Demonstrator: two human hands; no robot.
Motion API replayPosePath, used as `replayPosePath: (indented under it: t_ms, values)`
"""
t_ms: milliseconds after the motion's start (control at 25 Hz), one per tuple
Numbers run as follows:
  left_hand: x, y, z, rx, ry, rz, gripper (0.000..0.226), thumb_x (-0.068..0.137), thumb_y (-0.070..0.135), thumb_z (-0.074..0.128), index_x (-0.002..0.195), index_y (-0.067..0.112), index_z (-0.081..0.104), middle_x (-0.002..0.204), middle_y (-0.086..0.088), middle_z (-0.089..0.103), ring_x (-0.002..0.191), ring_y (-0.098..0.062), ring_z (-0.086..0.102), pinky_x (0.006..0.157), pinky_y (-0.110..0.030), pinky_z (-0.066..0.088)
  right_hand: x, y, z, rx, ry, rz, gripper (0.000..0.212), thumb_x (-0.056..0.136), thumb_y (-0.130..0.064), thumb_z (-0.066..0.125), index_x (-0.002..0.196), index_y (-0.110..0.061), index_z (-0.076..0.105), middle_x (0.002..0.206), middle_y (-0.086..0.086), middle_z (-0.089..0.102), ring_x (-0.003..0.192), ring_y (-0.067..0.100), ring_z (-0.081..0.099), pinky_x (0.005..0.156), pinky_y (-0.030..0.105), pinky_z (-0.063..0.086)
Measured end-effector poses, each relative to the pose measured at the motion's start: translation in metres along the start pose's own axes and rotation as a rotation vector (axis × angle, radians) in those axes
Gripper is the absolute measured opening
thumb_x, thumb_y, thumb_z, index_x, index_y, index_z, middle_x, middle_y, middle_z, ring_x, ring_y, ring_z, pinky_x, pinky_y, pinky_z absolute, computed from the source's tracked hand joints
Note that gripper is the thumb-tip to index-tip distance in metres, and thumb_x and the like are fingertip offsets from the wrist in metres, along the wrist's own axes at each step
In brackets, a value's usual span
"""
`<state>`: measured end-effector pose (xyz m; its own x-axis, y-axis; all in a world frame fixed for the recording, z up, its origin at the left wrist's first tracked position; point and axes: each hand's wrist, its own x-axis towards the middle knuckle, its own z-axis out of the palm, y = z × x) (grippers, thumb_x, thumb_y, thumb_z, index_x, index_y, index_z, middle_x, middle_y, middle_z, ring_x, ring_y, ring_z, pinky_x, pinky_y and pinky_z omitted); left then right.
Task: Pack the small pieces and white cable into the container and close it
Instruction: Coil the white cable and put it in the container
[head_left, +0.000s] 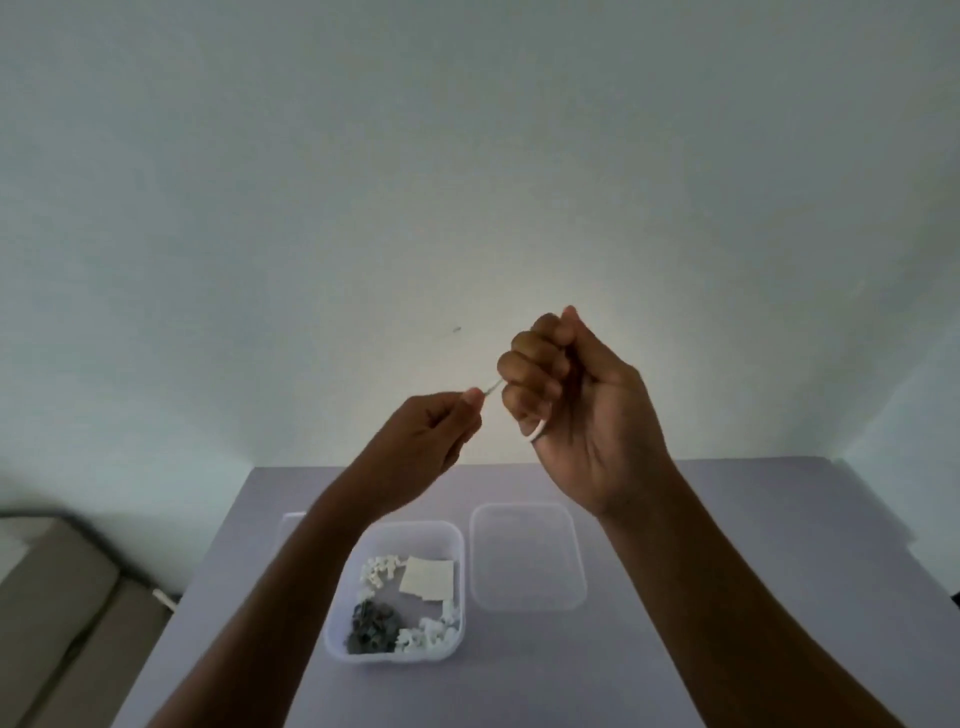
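Observation:
Both hands are raised above the table in front of the wall. My right hand (571, 395) is closed in a fist around the white cable (537, 430), a loop of which shows below the fingers. My left hand (431, 436) pinches the cable's free end between thumb and finger, just left of the fist. Below, on the table, the clear plastic container (452, 535) stands open. It holds white small pieces (382, 569), a dark grey heap (371, 631), more white pieces at its near right corner, and a pale square sheet (428, 577).
The clear lid (527, 556) lies flat on the lilac table (701, 571), just right of the container. Another clear flat piece (291, 525) peeks out behind my left forearm. A beige sofa (52, 597) stands left of the table. A plain wall rises behind.

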<state>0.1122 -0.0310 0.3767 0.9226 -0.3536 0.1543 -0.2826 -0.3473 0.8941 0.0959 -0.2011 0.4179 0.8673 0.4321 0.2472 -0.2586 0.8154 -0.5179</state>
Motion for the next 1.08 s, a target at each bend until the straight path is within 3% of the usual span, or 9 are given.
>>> replayPosePath:
  t_ms: [120,200,360,440,600,720,800,960,1080]
  values:
    - [-0.019,0.006,-0.008,0.246,-0.087,0.052,0.047,0.098,0.047,0.038,0.062,0.018,0.042,0.052,0.009,0.036,0.048,-0.005,0.031,0.05,-0.017,0.029,0.033,0.011,-0.005,-0.199,0.151,-0.333,0.033,0.106,-0.029,0.033,0.078,-0.016,0.047,0.066,-0.001,0.04,0.059,0.013,0.039,0.058,0.026,0.036]
    - [-0.025,0.014,-0.026,0.345,-0.082,0.1,0.049,0.096,0.05,0.041,0.061,0.014,0.042,0.053,0.006,0.035,0.05,-0.005,0.031,0.051,-0.019,0.029,0.05,0.027,-0.021,-0.756,0.274,-0.409,0.033,0.106,-0.026,0.033,0.079,-0.014,0.046,0.064,0.0,0.045,0.058,0.014,0.044,0.059,0.027,0.037]
    - [-0.025,0.015,-0.071,0.363,-0.121,0.099,0.046,0.09,0.049,0.056,0.061,0.014,0.062,0.05,-0.009,0.04,0.048,-0.015,0.035,0.051,-0.025,0.031,0.055,0.061,-0.036,-1.579,0.135,0.01,0.04,0.104,-0.042,0.035,0.078,-0.014,0.049,0.061,-0.004,0.053,0.052,0.007,0.048,0.058,0.03,0.04]
    - [-0.024,0.005,-0.094,0.195,-0.104,0.055,0.034,0.088,0.043,0.065,0.065,0.019,0.068,0.048,-0.005,0.039,0.047,-0.017,0.032,0.048,-0.026,0.029,0.051,0.065,-0.031,-1.451,0.039,0.228,0.047,0.103,-0.046,0.033,0.075,-0.013,0.047,0.058,-0.003,0.048,0.046,0.008,0.043,0.052,0.027,0.035]
    - [-0.016,-0.026,-0.107,-0.194,0.077,0.079,0.037,0.079,0.047,0.068,0.065,0.013,0.064,0.049,0.001,0.031,0.044,-0.012,0.023,0.045,-0.02,0.022,0.042,0.064,-0.013,-0.59,-0.151,0.629,0.05,0.099,-0.055,0.032,0.07,-0.015,0.04,0.054,0.0,0.026,0.045,0.011,0.021,0.043,0.024,0.015]
    - [-0.016,-0.045,-0.08,-0.148,0.103,0.026,0.045,0.089,0.053,0.053,0.058,0.022,0.05,0.049,0.002,0.034,0.043,-0.012,0.026,0.044,-0.021,0.023,0.051,0.069,0.01,0.013,-0.131,0.357,0.044,0.102,-0.047,0.033,0.072,-0.016,0.045,0.053,-0.004,0.033,0.044,0.008,0.024,0.042,0.019,0.024]
    - [-0.025,-0.053,-0.071,0.033,0.032,-0.015,0.05,0.096,0.054,0.043,0.058,0.022,0.045,0.049,0.006,0.036,0.044,-0.009,0.029,0.046,-0.025,0.026,0.066,0.068,0.016,0.057,-0.02,-0.043,0.04,0.105,-0.04,0.031,0.075,-0.017,0.046,0.059,-0.003,0.038,0.049,0.01,0.032,0.049,0.022,0.031]
    - [-0.049,-0.043,-0.088,0.359,-0.076,0.032,0.052,0.094,0.052,0.044,0.059,0.014,0.046,0.05,0.008,0.037,0.048,-0.004,0.034,0.051,-0.017,0.031,0.093,0.08,-0.02,-0.967,0.219,-0.444,0.034,0.103,-0.035,0.035,0.077,-0.016,0.044,0.065,0.002,0.047,0.054,0.017,0.045,0.055,0.027,0.039]
    - [-0.057,-0.024,-0.12,0.431,-0.048,0.087,0.046,0.091,0.046,0.056,0.061,0.011,0.055,0.051,0.006,0.04,0.049,-0.004,0.036,0.051,-0.019,0.031,0.088,0.107,-0.05,-1.673,0.149,-0.069,0.041,0.102,-0.042,0.038,0.075,-0.012,0.048,0.067,0.006,0.055,0.058,0.019,0.051,0.061,0.042,0.046]
